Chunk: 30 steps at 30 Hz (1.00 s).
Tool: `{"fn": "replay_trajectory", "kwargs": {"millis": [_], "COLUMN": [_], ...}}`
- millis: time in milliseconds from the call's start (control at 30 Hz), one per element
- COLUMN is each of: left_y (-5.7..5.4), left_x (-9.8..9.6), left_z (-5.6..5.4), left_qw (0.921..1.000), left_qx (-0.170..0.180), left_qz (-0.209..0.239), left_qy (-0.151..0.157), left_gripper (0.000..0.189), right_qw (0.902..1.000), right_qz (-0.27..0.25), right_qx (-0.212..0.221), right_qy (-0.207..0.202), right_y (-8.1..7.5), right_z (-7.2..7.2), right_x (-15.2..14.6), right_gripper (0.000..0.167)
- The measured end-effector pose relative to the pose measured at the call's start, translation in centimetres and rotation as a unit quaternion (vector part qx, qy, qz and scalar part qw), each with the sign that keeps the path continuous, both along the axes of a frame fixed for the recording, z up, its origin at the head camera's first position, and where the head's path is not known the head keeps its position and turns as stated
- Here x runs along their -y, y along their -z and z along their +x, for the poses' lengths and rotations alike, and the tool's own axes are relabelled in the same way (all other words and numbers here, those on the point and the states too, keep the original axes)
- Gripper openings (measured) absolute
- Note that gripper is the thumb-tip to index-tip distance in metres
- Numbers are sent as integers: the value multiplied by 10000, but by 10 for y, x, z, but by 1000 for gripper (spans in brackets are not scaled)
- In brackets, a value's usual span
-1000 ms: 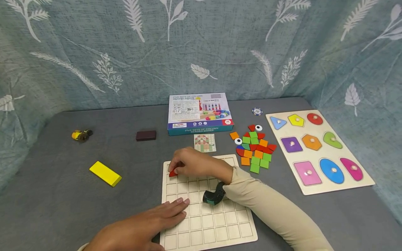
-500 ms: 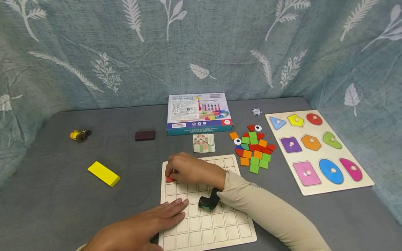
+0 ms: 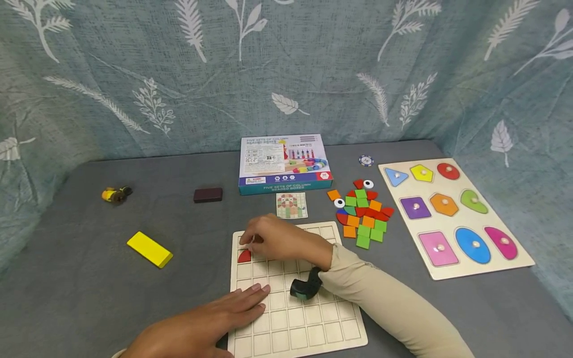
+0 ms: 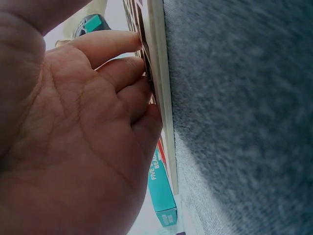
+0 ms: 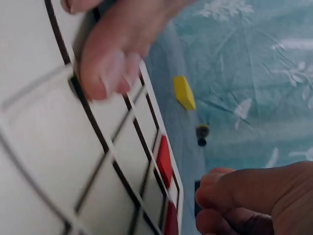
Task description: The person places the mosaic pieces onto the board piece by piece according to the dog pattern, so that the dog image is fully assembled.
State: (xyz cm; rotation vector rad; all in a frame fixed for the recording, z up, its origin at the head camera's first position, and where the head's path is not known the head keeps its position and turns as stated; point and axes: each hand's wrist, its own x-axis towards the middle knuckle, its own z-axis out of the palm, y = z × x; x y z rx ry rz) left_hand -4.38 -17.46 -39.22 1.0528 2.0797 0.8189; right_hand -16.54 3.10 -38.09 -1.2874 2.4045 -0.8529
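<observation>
A wooden grid board lies flat in front of me. A red quarter-circle tile sits in a square of its left column, second from the far edge. My right hand hovers just beyond that tile, fingers bent, with a gap between thumb and forefinger. In the right wrist view this hand is apart from the tile; a second red piece shows farther along the board. My left hand rests on the board's near left side, fingers extended; its palm fills the left wrist view.
Loose coloured tiles lie right of the board, beside a knobbed shape puzzle. A pattern card and a box are behind. Leftward are a yellow block, a dark block and a small toy.
My right hand has set the red tile into the square, let go of it and drawn slightly away. The left hand has stayed in place on the board.
</observation>
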Motion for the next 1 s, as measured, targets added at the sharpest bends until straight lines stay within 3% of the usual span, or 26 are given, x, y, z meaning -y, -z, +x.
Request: {"fn": "replay_trajectory", "kwargs": {"millis": [267, 467, 700, 1000], "left_y": [-4, -5, -4, -4], "left_x": [-3, -2, -2, -3], "left_z": [1, 3, 5, 6], "left_qw": [9995, 9995, 9996, 9994], "left_qx": [45, 52, -165, -2], "left_qz": [-262, -190, -106, -106], "left_qy": [-166, -237, -215, -344], "left_gripper": [87, 87, 87, 87], "right_qw": [9988, 9958, 9928, 9835], "right_qz": [-392, -713, -593, -516], "right_qx": [149, 221, 294, 227], "right_qy": [254, 536, 997, 1716], "right_y": [0, 1, 0, 0], "right_z": [-11, -16, -17, -27], "right_x": [-31, -59, -90, -134], "right_gripper": [16, 17, 19, 20]}}
